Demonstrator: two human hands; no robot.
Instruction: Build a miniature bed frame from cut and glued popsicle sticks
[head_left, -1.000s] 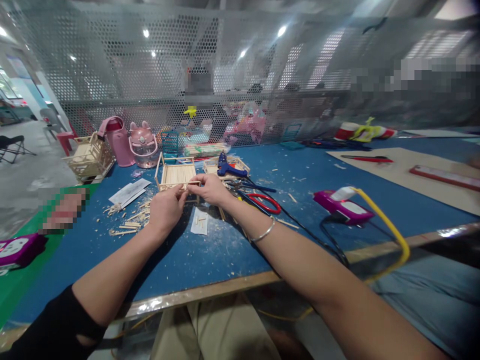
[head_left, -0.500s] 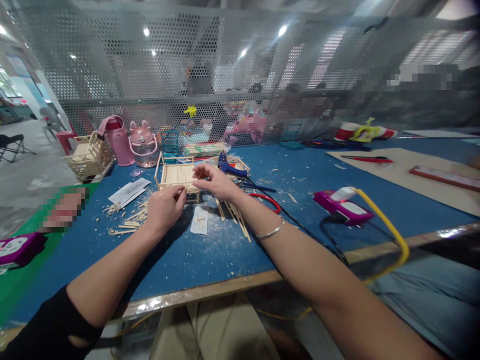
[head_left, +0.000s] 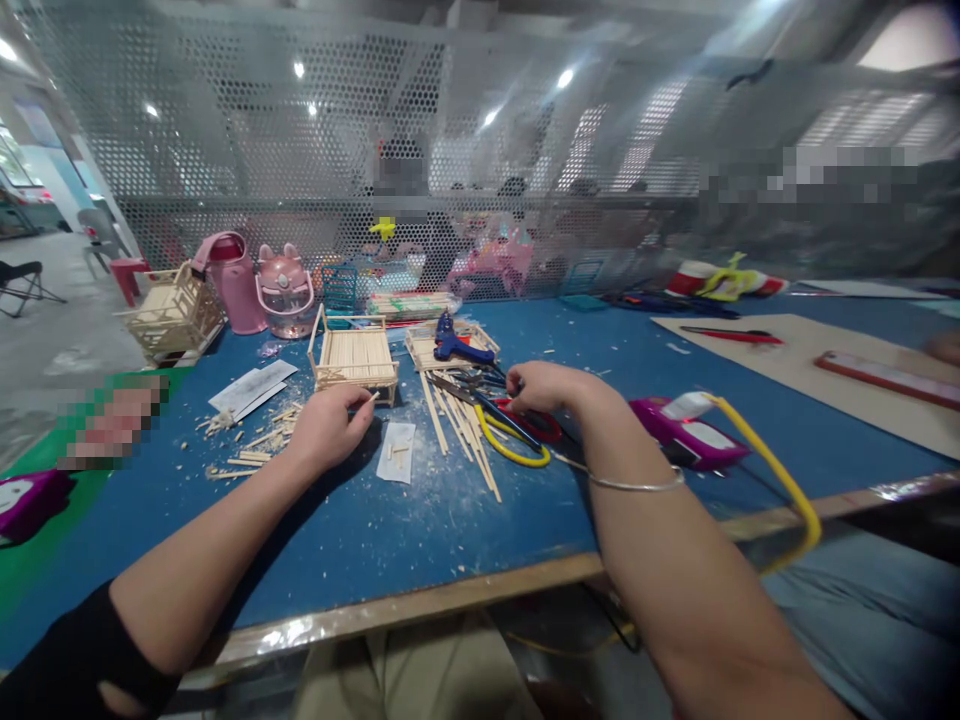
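Note:
My left hand is closed in a pinch on a short wooden stick, beside the front of a small wooden bed-like frame built of thin sticks. My right hand hovers at or touches the red loop handle of a cutting tool, its fingers curved and slightly apart. Close to it lies a tool with a yellow handle. A blue glue gun rests on a second stick frame. Long loose sticks spread out between my hands.
Short stick offcuts and white paper slips lie at the left. A small paper with stick bits is in front. A purple power strip with a yellow cable stands at the right. Pink bottles and a mesh screen line the back.
My right hand has left the wooden frame and moved right to the red handle, uncovering the yellow-handled tool and loose sticks. My left hand stays near the frame, with a short stick showing.

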